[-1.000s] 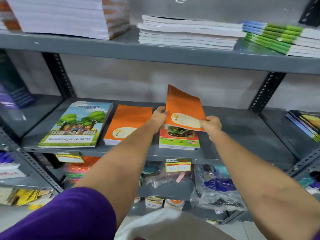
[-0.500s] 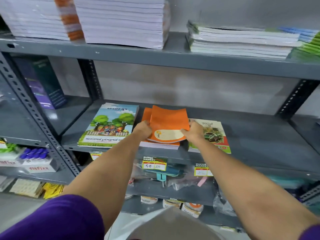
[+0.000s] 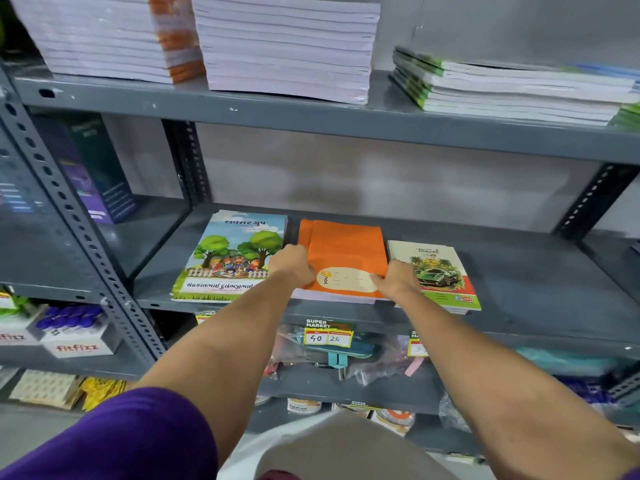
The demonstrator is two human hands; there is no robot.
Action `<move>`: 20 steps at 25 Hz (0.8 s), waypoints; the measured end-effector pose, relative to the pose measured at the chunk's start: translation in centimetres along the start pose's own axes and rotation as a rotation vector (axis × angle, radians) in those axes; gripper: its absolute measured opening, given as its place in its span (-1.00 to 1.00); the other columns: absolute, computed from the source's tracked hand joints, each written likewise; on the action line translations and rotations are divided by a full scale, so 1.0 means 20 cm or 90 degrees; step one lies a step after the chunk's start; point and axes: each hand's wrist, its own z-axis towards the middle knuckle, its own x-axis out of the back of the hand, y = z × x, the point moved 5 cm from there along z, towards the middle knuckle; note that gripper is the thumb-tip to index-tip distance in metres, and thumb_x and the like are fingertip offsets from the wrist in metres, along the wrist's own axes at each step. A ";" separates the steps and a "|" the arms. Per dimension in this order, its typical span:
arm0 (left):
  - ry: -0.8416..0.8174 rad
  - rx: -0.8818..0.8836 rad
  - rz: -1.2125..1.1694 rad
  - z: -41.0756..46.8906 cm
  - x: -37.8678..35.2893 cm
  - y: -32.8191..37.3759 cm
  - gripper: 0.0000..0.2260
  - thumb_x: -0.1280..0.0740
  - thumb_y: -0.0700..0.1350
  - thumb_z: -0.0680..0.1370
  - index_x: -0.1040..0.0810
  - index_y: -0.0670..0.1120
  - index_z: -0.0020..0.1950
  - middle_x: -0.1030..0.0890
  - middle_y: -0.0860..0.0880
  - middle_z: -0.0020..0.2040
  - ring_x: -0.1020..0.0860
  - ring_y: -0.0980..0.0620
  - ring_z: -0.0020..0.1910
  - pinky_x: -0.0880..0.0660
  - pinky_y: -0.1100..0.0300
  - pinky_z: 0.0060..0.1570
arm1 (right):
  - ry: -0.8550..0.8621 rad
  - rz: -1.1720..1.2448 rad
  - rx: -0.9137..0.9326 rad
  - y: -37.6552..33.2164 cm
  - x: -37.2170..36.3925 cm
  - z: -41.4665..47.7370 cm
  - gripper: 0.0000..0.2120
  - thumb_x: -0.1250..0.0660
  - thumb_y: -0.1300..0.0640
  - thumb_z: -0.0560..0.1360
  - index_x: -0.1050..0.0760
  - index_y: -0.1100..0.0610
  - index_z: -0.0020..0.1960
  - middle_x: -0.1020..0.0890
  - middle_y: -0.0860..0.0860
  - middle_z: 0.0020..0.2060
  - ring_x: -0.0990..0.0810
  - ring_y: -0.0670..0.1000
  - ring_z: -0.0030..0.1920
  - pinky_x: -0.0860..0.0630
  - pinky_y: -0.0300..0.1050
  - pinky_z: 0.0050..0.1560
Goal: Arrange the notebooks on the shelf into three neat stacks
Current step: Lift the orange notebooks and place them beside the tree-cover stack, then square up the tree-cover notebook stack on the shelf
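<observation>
- The grey metal shelf (image 3: 519,271) carried three flat stacks of notebooks side by side along its near edge.
- The left stack (image 3: 228,258) had a glossy cover printed with trees and children, and lay just beside the middle one.
- The middle stack (image 3: 346,251) was plain orange with a pale rounded label; its top notebook sat slightly askew on the ones beneath, so an orange strip showed on the left.
- The right stack (image 3: 436,271) was smaller, cream and green, with a car picture, and touched or almost touched the orange one.
- The left hand (image 3: 291,265) was clenched on the left near edge of the top orange notebook.
- The right hand (image 3: 394,278) grasped the same notebook at its right near corner, its fingers curled over the label.
- A purple sleeve (image 3: 114,438) covered the left upper arm.
- Thick white-edged paper piles (image 3: 287,46) sat on the shelf above.
</observation>
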 end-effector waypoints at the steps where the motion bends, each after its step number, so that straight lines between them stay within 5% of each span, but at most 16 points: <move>1: 0.002 -0.004 -0.002 0.00 0.00 -0.01 -0.83 -0.34 -0.03 0.46 -0.57 -0.10 -0.04 -0.60 -0.06 -0.15 -0.54 -0.06 -0.22 -0.49 0.12 -0.24 | 0.010 -0.017 -0.008 -0.01 0.01 -0.01 -0.63 -0.36 -0.09 0.49 -0.51 0.20 0.09 -0.58 0.15 0.07 -0.61 0.14 0.03 -0.48 -0.11 -0.20; 7: 0.058 0.000 0.050 0.01 0.09 -0.25 -0.82 -0.35 0.01 0.46 -0.57 -0.06 -0.04 -0.63 -0.05 -0.11 -0.59 -0.08 -0.16 -0.49 0.13 -0.25 | 0.078 -0.013 0.032 -0.22 0.00 -0.04 -0.65 -0.35 0.00 0.50 -0.51 0.17 0.21 -0.56 0.12 0.18 -0.59 0.14 0.12 -0.50 -0.13 -0.07; 13: 0.062 0.072 0.079 0.03 0.14 -0.63 -0.74 -0.36 0.03 0.43 -0.55 -0.09 0.03 -0.54 -0.04 -0.17 -0.51 -0.07 -0.23 -0.43 0.14 -0.32 | 0.037 0.136 0.067 -0.60 -0.15 -0.05 -0.86 -0.34 0.13 0.50 -0.61 0.12 0.02 -0.66 0.08 0.03 -0.62 0.12 0.07 -0.55 -0.10 0.00; 17: 0.045 0.126 0.033 0.05 0.08 -0.82 -0.38 -0.35 0.22 0.39 -0.40 -0.13 0.30 -0.47 -0.10 0.23 -0.42 -0.11 0.24 -0.44 0.00 0.08 | -0.023 0.137 0.078 -0.80 -0.26 -0.05 -0.86 -0.30 0.20 0.50 -0.61 0.23 -0.10 -0.67 0.12 -0.08 -0.62 0.15 0.02 -0.56 -0.08 -0.01; 20: 0.049 0.171 0.000 0.05 0.04 -0.90 -0.20 -0.30 0.34 0.36 -0.26 -0.17 0.40 -0.38 -0.14 0.35 -0.34 -0.12 0.34 -0.34 -0.04 0.24 | -0.066 0.082 0.083 -0.90 -0.31 -0.06 -0.71 -0.28 0.20 0.53 -0.39 0.19 -0.36 -0.51 0.08 -0.35 -0.54 0.15 -0.14 -0.40 -0.12 -0.23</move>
